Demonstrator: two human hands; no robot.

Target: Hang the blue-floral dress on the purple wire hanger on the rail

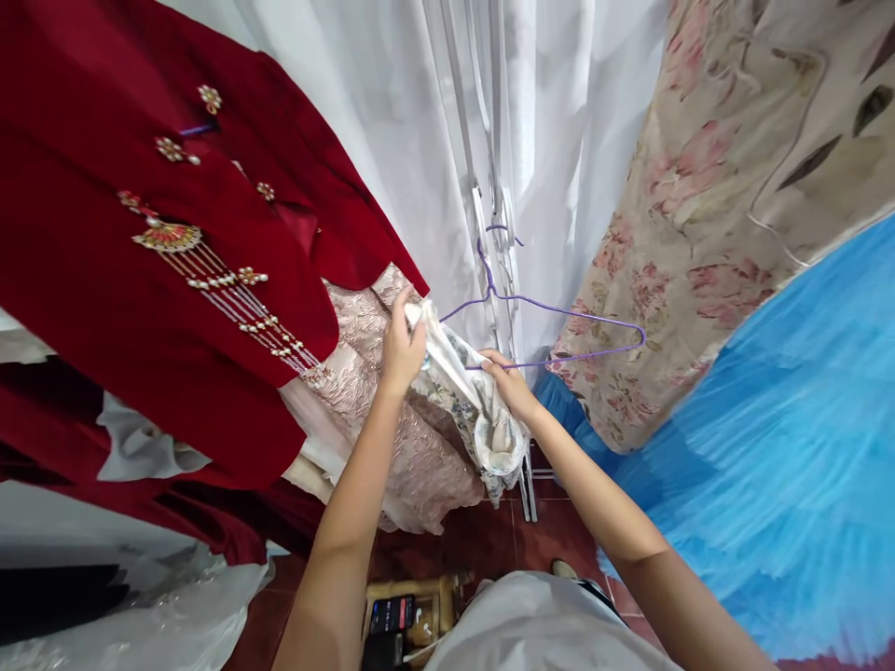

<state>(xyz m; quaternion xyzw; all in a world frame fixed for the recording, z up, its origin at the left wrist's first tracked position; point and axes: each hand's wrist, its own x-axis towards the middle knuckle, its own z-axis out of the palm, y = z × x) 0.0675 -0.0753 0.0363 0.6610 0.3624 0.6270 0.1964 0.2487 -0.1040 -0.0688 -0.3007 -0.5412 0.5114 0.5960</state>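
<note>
The left hand [404, 349] is nearly closed, pinching the white edge of a soft white piece of clothing with a blue-grey flower print [447, 391] between its thumb and fingers. The hand points up and away from the person, and its arm reaches forward from the lower left.

The right hand [513, 387] is curled, with its fingers bent on the bottom bar of a thin purple wire hanger [559, 307]. The printed cloth is close by its fingertips, but whether they pinch it too is hard to tell. This arm comes in from the lower right and slants toward the middle.

The printed clothing hangs down from between the two hands, bunched up, with one end of the hanger behind it. The hanger's other end sticks out to the right.

Behind the hanger stand thin white metal poles [508, 219]. To the left are a shiny pale pink dress [433, 466] and a dark red velvet dress with beads [90, 186]. To the right are a cream dress with pink flowers [650, 280] and a fluffy bright blue dress [769, 447].
</note>
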